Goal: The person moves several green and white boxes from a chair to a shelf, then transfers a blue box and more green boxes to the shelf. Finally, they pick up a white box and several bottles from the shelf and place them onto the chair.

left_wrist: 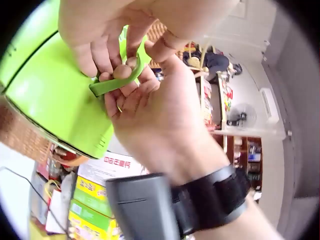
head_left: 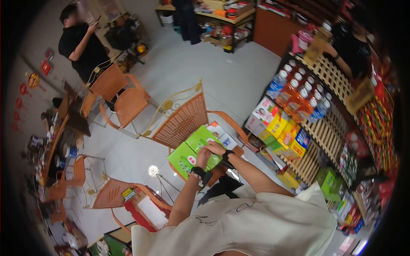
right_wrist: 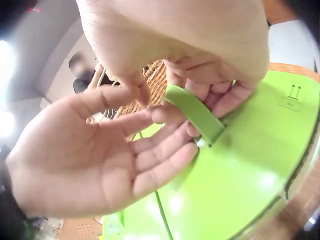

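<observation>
A bright green carton (head_left: 181,158) with white lettering rests on the seat of a woven orange chair (head_left: 183,121). Both hands meet at its green carrying handle (right_wrist: 197,115), a strap arched above the top panel. In the right wrist view, my right hand (right_wrist: 185,40) curls its fingers behind the strap. From the other side, my left hand (right_wrist: 85,155) has its palm turned up and its fingertips tucked beneath the strap. The left wrist view shows fingertips of both hands crowded around the handle (left_wrist: 107,87). Dark bands circle both wrists.
White boxes (head_left: 222,135) stand beyond the carton on the chair. To the right, a slatted shelf (head_left: 324,128) bears several drink bottles (head_left: 294,91) and yellow boxes (head_left: 284,132). Another woven chair (head_left: 113,194) and an open red carton (head_left: 147,211) lie left. A person (head_left: 83,42) stands farther back.
</observation>
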A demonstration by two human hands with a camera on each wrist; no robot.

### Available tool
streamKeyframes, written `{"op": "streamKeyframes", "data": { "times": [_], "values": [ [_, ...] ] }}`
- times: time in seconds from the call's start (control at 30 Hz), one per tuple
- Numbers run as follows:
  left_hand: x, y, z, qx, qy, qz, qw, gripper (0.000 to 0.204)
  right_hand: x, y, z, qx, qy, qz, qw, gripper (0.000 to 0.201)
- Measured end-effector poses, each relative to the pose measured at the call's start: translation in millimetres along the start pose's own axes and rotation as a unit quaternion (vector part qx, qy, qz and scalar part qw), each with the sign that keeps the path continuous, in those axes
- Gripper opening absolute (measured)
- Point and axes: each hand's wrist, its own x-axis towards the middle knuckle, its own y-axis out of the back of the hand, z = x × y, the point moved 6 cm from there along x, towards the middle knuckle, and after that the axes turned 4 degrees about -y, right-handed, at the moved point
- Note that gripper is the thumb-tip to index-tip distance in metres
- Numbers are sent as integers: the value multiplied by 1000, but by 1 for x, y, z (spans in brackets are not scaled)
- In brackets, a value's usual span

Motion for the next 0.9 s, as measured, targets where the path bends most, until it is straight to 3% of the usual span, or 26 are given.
{"op": "streamKeyframes", "data": {
  "times": [0.03, 0.1, 0.13, 0.17, 0.23, 0.33, 0.47, 0.57, 0.63, 0.67, 0.7, 0.77, 0.9],
  "values": [
    [1, -9, -2, 6, 12, -13, 1000, 27, -7, 4, -2, 73, 18, 50, 996, 42],
    [-1, -23, 4, -56, 7, -41, 998, 21, -27, 9, 0, 58, -54, 106, 991, 44],
    [-13, -34, 11, -30, 24, -17, 999, 20, -42, 11, 2, 36, -51, 155, 986, 43],
    [-11, -42, 7, -12, -14, -78, 997, 20, -53, 19, 0, 12, -42, 207, 977, 43],
    [-23, -50, -7, 60, -29, 1, 998, 20, -83, 28, 2, -43, -41, 275, 960, 37],
    [-42, -78, -38, -75, 10, -32, 997, 22, -127, 38, 14, -73, -33, 390, 917, 34],
    [-74, -109, -78, -123, 144, -81, 979, 28, -184, 35, 54, -10, -146, 431, 891, 38],
    [-92, -125, -148, -93, 246, -98, 960, 31, -245, 26, 95, 95, -248, 456, 850, 42],
    [-108, -121, -178, -91, 320, -90, 939, 31, -272, 12, 101, 27, -258, 431, 864, 49],
    [-124, -126, -182, -85, 362, -87, 924, 32, -290, 6, 108, 45, -281, 447, 848, 49],
    [-125, -118, -201, -40, 395, -121, 910, 35, -301, -3, 113, 48, -305, 425, 851, 52],
    [-140, -117, -221, -9, 431, -126, 894, 38, -318, -10, 123, 49, -339, 381, 859, 60],
    [-182, -131, -249, 44, 499, -125, 857, 43, -365, -29, 157, 58, -368, 386, 844, 61]
  ]
}}
